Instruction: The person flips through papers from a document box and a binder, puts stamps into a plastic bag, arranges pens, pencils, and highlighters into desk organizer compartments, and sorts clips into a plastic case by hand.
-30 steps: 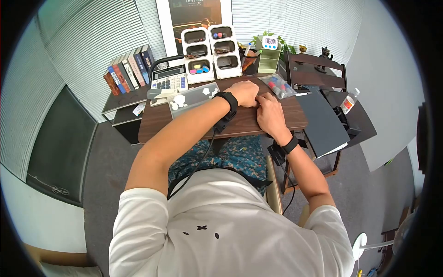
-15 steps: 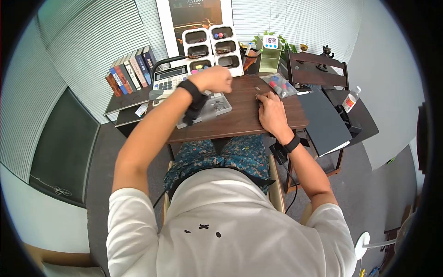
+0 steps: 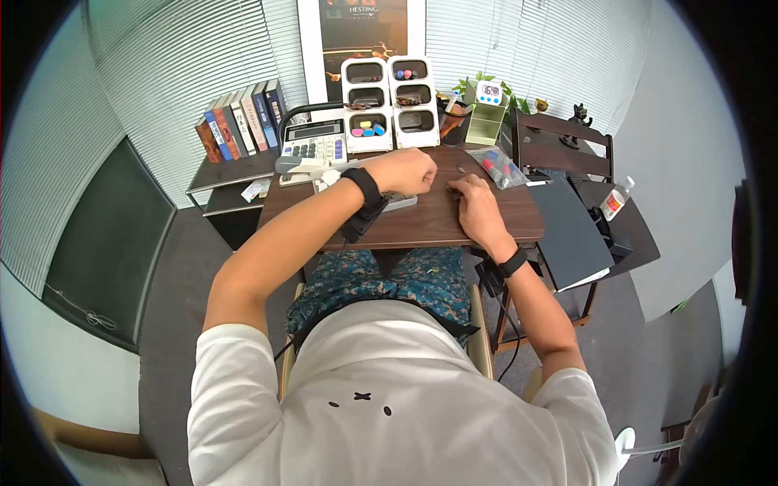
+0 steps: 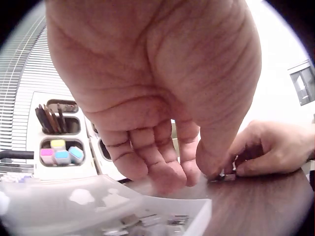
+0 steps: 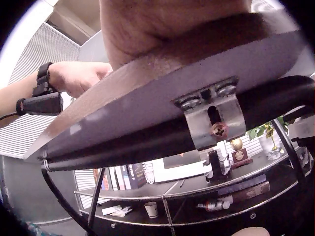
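Note:
My left hand (image 3: 403, 172) is above the brown table, at the right end of a grey box (image 3: 401, 203). In the left wrist view its fingers (image 4: 167, 177) bend downward near the box wall (image 4: 203, 216); whether a small piece sits at the thumb tip cannot be told. Shiny metal pieces (image 4: 177, 223) lie inside the box. My right hand (image 3: 480, 212) rests on the table, its thumb and fingers pinching a small metal piece (image 4: 230, 177). In the right wrist view the table edge hides most of the right hand (image 5: 167, 29).
Behind the hands stand a calculator (image 3: 316, 149), a white compartment rack (image 3: 369, 144) and a pen holder (image 3: 454, 130). A clear bag (image 3: 498, 168) with red and blue things lies at the back right. Right of the table are a dark folder (image 3: 567, 231) and a bottle (image 3: 617, 199).
My left hand went from beside the right hand to above the box, then moved partway back to the right. The right hand has stayed in nearly the same place on the table.

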A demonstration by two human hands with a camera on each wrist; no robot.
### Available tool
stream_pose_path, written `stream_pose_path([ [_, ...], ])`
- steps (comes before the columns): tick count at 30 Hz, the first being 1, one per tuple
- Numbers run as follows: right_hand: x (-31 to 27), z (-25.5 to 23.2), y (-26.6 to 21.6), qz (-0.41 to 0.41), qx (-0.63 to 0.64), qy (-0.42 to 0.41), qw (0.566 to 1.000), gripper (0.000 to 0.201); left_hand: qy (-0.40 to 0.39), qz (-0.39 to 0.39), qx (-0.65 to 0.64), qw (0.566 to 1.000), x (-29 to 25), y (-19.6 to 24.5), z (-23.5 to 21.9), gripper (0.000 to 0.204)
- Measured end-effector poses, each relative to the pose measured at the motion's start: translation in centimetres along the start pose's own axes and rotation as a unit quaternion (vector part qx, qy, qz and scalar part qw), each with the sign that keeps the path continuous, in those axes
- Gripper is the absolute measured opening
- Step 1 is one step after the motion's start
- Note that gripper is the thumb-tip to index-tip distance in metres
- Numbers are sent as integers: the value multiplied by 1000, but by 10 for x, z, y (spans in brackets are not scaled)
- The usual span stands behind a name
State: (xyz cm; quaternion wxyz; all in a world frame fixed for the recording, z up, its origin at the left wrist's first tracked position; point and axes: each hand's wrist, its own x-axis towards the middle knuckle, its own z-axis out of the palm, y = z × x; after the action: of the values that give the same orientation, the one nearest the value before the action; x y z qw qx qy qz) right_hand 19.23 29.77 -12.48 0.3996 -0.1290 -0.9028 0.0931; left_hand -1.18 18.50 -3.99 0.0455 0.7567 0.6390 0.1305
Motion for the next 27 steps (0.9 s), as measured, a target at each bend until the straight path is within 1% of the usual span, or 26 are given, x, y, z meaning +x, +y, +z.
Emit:
stream_pose_path([
  [1,3,3,0,-18,17,-9,1000,34,-1,-20,-6,1000,7,2,8,16],
  [2,5,6,1,-34,35,-16,999,34,-3,-18,-7,1000,14,3,15,16],
  [3,8,9,3,-56,39,-3,998,36,-1,-24,17,1000,20,4,20,19],
  [4,9,8,-1,-55,38,-3,998,36,1,-29,41,999,25,7,23,23],
  [5,10,4,-6,10,106,32,994,35,-4,-38,43,998,28,9,24,27],
  [6,11,1,-9,75,172,67,980,35,-3,-37,42,998,30,12,26,27],
  [7,10,-1,-4,84,200,84,972,31,12,-44,42,998,32,12,29,27],
  [8,7,-5,-1,84,200,85,973,31,25,-50,43,997,34,12,31,27],
  [9,3,-10,2,103,179,70,976,28,26,-50,45,997,37,13,32,27],
  [10,0,-13,3,121,158,56,978,26,3,-61,52,997,43,10,35,26],
  [11,-5,-19,-3,105,144,41,983,20,-21,-73,58,995,48,7,36,25],
  [12,-9,-25,-8,104,145,44,983,20,-21,-72,61,995,51,3,38,25],
  [14,-17,-34,-17,37,20,7,999,17,-8,-76,50,996,55,1,40,21],
  [15,-19,-35,-19,47,18,-9,999,17,-10,-74,50,996,56,0,42,21],
  [16,-21,-35,-18,48,18,-7,999,17,-6,-76,45,996,55,3,40,19],
  [18,-23,-34,-14,24,-25,-9,999,16,-1,-77,40,996,53,9,34,17],
  [19,-23,-32,-12,24,-25,-10,999,16,3,-72,43,996,53,10,34,15],
  [21,-18,-31,-8,53,-22,-40,998,15,7,-67,47,997,51,12,33,13],
  [23,-13,-32,-8,56,-37,-45,997,14,22,-59,51,997,52,11,34,12],
  [27,-2,-23,-1,51,-61,-42,996,14,18,-57,65,996,57,6,37,13],
])
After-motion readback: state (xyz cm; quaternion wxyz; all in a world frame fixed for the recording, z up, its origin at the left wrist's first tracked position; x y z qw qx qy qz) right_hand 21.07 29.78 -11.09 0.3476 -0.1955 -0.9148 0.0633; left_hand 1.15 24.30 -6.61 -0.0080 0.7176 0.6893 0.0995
